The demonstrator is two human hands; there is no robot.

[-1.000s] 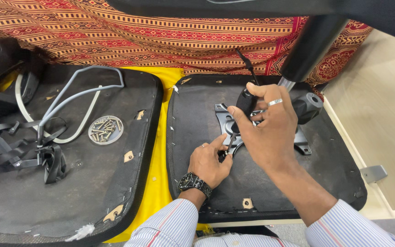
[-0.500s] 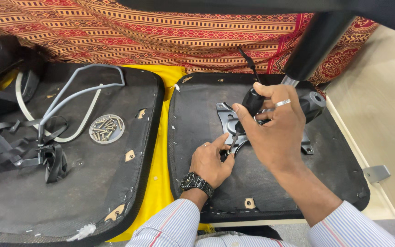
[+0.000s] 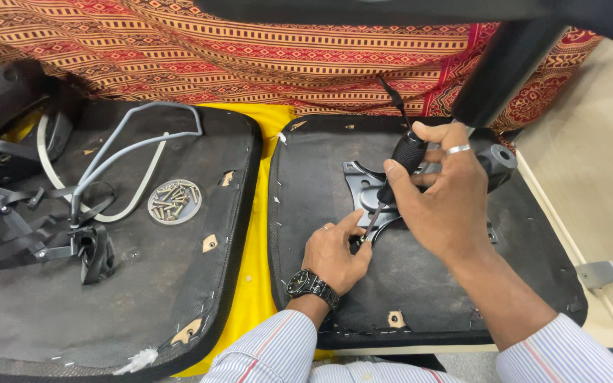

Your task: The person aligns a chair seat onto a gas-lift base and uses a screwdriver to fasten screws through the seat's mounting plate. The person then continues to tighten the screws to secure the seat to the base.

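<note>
My right hand (image 3: 443, 191) grips the black handle of a screwdriver (image 3: 400, 162), its shaft angled down to the lower left corner of a dark metal bracket plate (image 3: 358, 181). That plate sits on the upturned black seat base (image 3: 321, 177) on the right. My left hand (image 3: 337, 252), with a black wristwatch, rests on the seat base with its fingertips pinched at the screwdriver tip; what they pinch is hidden. A black cylinder (image 3: 496, 154) of the chair mechanism lies behind my right hand.
A second black seat base (image 3: 179, 284) lies on the left, bearing a round dish of screws (image 3: 174, 201), a grey bent metal frame (image 3: 129, 145) and black straps and parts (image 3: 44, 234). Yellow cloth (image 3: 257, 284) lies beneath, red patterned fabric (image 3: 250, 50) behind. A black chair post (image 3: 501, 64) slants overhead.
My right hand has shifted slightly on the screwdriver handle, as if turning it. The left hand stays at the tip.
</note>
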